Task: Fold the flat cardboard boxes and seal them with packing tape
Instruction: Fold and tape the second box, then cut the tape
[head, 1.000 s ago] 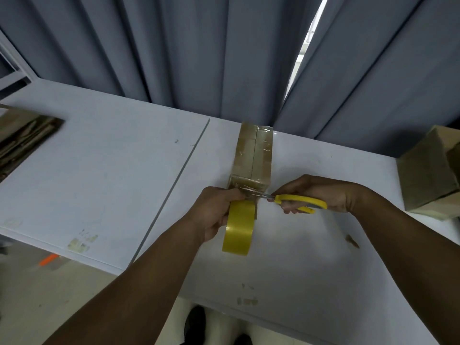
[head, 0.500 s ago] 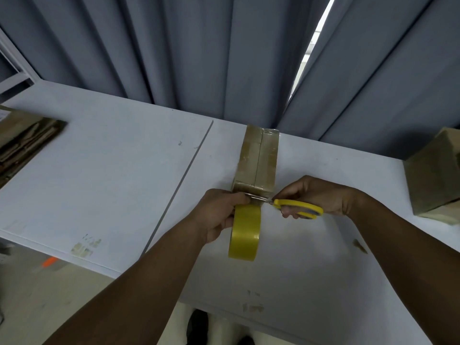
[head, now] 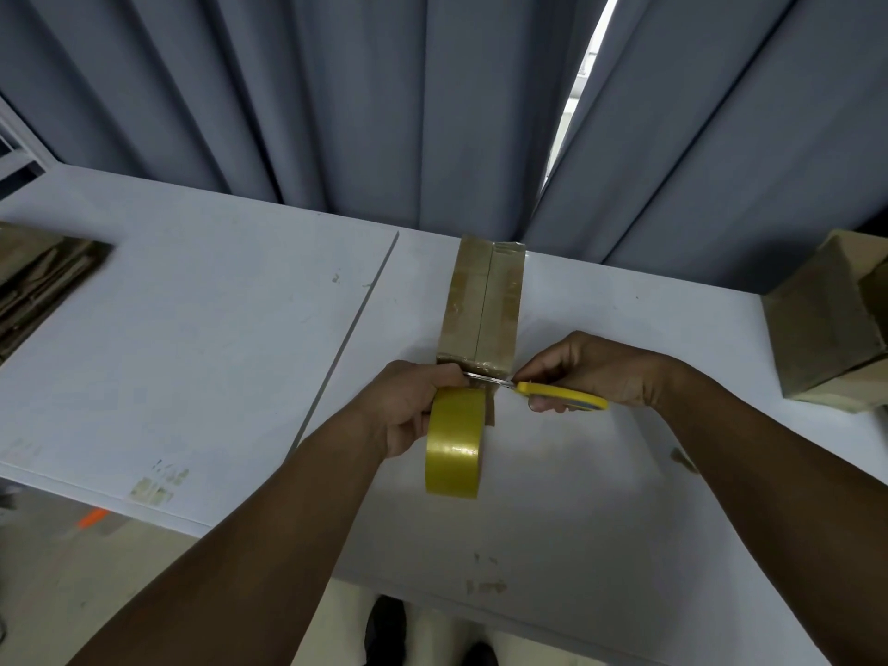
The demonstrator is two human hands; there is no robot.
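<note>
With the left hand (head: 408,411) gripping the tape roll (head: 454,442) at the near end of the box (head: 483,305) on the table (head: 192,329), and the right hand (head: 591,370) holding the scissors (head: 543,390), I think the tape should stay tight for a clean cut.

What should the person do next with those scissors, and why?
Probably squeeze the scissors shut to snip the tape. The right hand holds them with the blades at the near end of the box, just above the roll gripped by the left hand. The box's top seam already looks taped.
</note>
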